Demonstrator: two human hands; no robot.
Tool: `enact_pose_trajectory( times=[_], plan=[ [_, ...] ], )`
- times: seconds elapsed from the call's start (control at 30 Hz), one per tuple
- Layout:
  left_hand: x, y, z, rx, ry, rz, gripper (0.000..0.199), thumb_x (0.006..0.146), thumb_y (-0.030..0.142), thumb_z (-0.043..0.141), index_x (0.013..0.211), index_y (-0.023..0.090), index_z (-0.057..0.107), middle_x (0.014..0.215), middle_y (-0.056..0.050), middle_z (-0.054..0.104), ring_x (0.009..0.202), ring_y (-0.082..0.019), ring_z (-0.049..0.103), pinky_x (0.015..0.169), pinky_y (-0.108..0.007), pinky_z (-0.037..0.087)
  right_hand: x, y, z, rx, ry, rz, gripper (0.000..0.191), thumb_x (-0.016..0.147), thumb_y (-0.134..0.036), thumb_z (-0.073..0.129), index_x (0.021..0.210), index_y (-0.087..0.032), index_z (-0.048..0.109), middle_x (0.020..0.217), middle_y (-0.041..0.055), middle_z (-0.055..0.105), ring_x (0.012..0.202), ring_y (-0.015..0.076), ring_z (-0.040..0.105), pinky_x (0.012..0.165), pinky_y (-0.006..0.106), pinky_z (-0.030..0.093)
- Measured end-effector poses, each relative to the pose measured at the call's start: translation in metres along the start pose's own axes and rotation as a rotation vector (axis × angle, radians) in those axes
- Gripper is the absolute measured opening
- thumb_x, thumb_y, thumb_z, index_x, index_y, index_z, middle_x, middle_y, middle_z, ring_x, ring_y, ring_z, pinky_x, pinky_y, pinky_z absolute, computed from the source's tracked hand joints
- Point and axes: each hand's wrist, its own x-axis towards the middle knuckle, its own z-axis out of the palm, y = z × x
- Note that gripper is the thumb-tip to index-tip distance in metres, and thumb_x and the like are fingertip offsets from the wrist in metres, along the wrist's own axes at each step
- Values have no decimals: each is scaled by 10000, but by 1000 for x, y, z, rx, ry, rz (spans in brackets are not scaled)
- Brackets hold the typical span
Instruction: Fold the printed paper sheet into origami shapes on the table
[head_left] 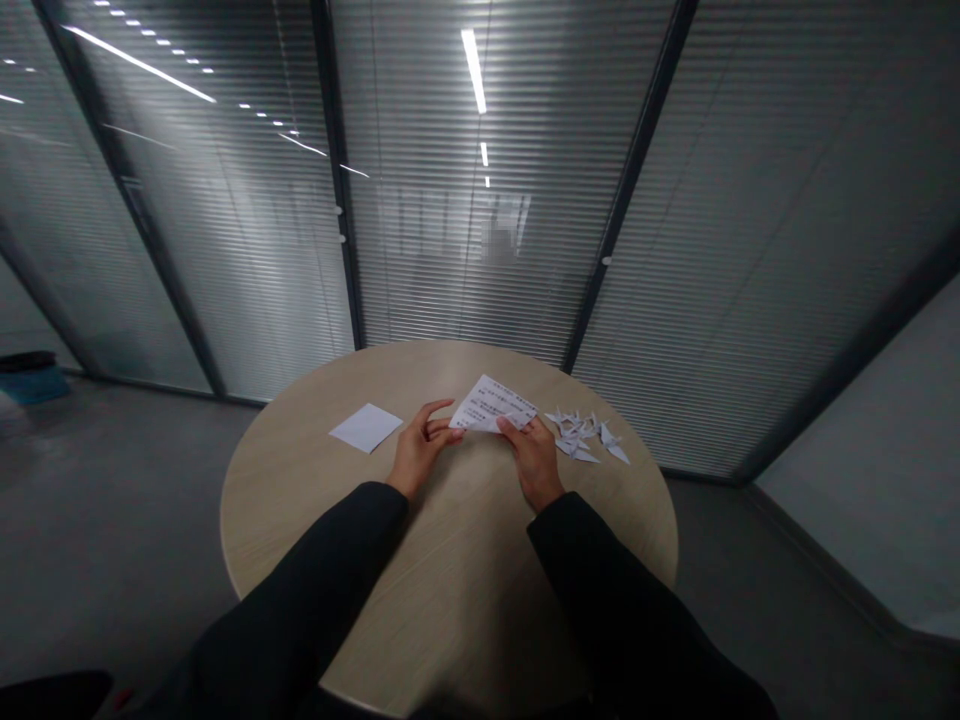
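A printed sheet of paper (pixel 491 404), with dark text on its upper face, is held above the round table between my two hands. My right hand (pixel 534 460) pinches its right side, thumb on top and fingers behind. At the sheet's left corner is my left hand (pixel 421 445), its thumb and fingers curved around that edge with the fingertips close together. Flat on the table to the left lies a white paper square (pixel 366 428). Several folded white paper pieces with pointed ends (pixel 577 436) lie in a group just right of my right hand.
The round wooden table (pixel 300 510) has its far edge close to a glass partition with blinds (pixel 465 270). A blue bin with a black liner (pixel 31 380) stands on the floor at the far left. A pale wall is at the right.
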Motion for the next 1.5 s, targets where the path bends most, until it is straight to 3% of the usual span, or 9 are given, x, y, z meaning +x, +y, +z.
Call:
enact_pose_trajectory(
  times=[0.27,0.6,0.83,1.13,1.5],
  plan=[
    [-2,2,4,1,17,28,501,638,241,780,1078,160,555,837,-62,749,817,-197,703,739,-313,569,-1,0,1,23,-8,-4,400,684,-316,773,1040,-187,647,1061,63,722,1013,245,660,917,419,514],
    [-2,3,4,-12,35,8,624,606,322,824,1121,172,507,799,-48,749,810,-209,712,743,-336,580,-3,-7,4,5,8,6,375,676,-325,762,1007,-188,653,1077,70,718,1012,255,659,867,392,536],
    [-1,9,4,-19,44,-47,628,608,278,829,1120,163,483,786,-48,746,768,-203,719,764,-350,577,-1,-5,3,4,31,15,386,659,-326,769,1003,-185,664,1069,71,722,994,265,665,843,399,546],
    [-5,1,11,-103,106,-103,753,586,195,848,1215,165,435,801,-47,749,719,-180,714,812,-368,564,-7,-6,8,36,41,79,379,636,-306,783,980,-190,669,1051,63,729,981,259,674,844,392,545],
    [-2,-6,9,-66,131,-131,531,601,210,839,1025,155,524,755,-40,740,691,-179,708,758,-339,579,-11,-8,12,39,-44,124,363,650,-285,768,990,-199,674,1076,57,727,1009,259,673,880,408,543]
  ],
)
